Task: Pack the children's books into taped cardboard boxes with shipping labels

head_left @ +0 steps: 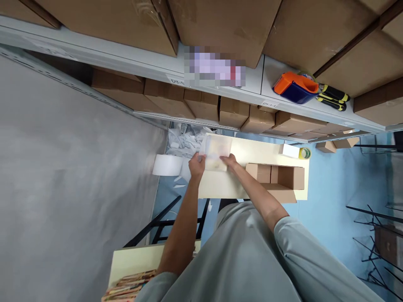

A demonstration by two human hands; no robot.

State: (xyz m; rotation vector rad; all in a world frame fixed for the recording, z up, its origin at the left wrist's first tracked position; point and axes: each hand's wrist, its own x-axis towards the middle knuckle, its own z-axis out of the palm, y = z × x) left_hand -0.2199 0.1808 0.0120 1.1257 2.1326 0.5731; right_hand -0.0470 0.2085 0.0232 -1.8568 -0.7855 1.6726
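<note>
Over the pale yellow table I hold a translucent white packing sheet with something yellowish showing under or through it; what that is I cannot make out. My left hand is closed on its left edge. At the lower right edge, the fingers of my right hand pinch the same sheet. A white roll of wrapping material stands left of the table, its loose end reaching toward my left hand. To the right of my right hand sits an open cardboard box, flaps spread.
A small white box and a tape roll stand at the table's far right. Crumpled white wrapping lies at the back left. Overhead, a shelf carries cartons, an orange-and-blue tape dispenser and yellow-black handled tools.
</note>
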